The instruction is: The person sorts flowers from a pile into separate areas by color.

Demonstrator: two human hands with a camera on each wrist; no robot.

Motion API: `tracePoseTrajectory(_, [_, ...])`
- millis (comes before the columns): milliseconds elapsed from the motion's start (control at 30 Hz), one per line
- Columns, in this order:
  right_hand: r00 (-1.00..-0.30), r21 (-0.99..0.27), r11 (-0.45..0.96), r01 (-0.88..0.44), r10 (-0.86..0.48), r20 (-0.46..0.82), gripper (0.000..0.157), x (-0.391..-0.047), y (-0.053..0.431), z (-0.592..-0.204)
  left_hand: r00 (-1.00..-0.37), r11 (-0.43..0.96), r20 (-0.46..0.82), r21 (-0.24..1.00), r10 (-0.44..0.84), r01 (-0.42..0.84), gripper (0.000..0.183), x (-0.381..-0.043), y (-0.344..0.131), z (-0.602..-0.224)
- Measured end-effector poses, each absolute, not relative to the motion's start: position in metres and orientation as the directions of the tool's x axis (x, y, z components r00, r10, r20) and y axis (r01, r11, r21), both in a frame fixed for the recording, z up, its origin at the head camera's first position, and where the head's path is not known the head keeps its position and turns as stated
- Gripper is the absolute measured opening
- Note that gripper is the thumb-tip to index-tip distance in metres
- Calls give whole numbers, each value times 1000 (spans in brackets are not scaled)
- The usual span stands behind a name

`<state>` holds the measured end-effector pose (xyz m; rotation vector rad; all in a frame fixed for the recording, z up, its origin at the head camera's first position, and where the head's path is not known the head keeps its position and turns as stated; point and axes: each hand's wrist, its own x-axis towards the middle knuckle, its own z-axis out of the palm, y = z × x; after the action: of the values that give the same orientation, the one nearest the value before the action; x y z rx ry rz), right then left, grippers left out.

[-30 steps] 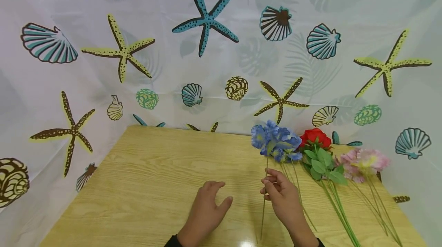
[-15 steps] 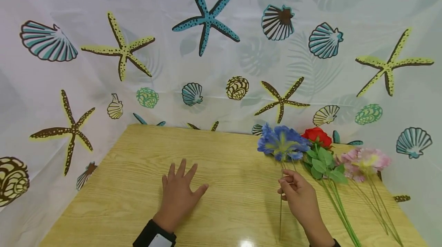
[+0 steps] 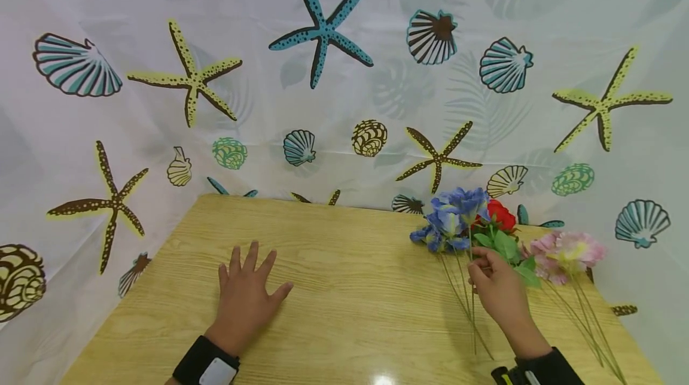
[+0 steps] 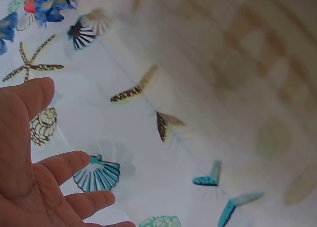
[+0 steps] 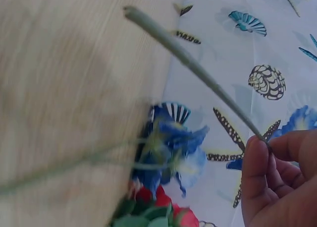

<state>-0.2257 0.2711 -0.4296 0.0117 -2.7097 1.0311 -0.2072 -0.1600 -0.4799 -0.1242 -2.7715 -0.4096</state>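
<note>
Pinched between the thumb and fingers of my right hand (image 3: pixel 500 292) is the thin stem of a blue artificial flower (image 3: pixel 471 202). The stem (image 5: pixel 198 71) points down toward the table, its cut end in plain sight in the right wrist view. Other blue flowers (image 3: pixel 442 232) lie just left of and behind the held one, and partly overlap it. My left hand (image 3: pixel 247 301) is over the left part of the table with fingers spread and holds nothing; whether it touches the wood is unclear.
Beside the blue flowers lies a red rose (image 3: pixel 502 216) with green leaves (image 3: pixel 506 246), partly covered by my right hand. Pink flowers (image 3: pixel 570 253) rest farther right on the wooden table (image 3: pixel 334 253). A sheet printed with shells and starfish (image 3: pixel 242 26) hangs behind and at both sides.
My right hand has moved right with the blue flower, away from the table's middle and nearer the rose. My left hand has moved left and spread its fingers.
</note>
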Motion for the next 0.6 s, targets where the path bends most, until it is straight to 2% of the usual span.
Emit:
tracePoseTrajectory(167, [-910,-422,882,-209,-18,414,33,-240,284,-428,-937,958,349,262,22,120,73,-210,-172,-480])
tracePoseTrajectory(233, [-896,-372,900,-228,-45,441,32,-245,287,-430,-935,957,355,260,28,127,73,-211,-173,-481])
tracePoseTrajectory(333, [-904,-340,913,-224,-65,422,30,-252,291,-438,-932,957,359,251,47,145,72,-214,-173,-482])
tracePoseTrajectory(600, [-950,-376,907,-188,-71,304,30,-256,293,-457,-933,963,352,216,76,160,70,-218,-171,-482])
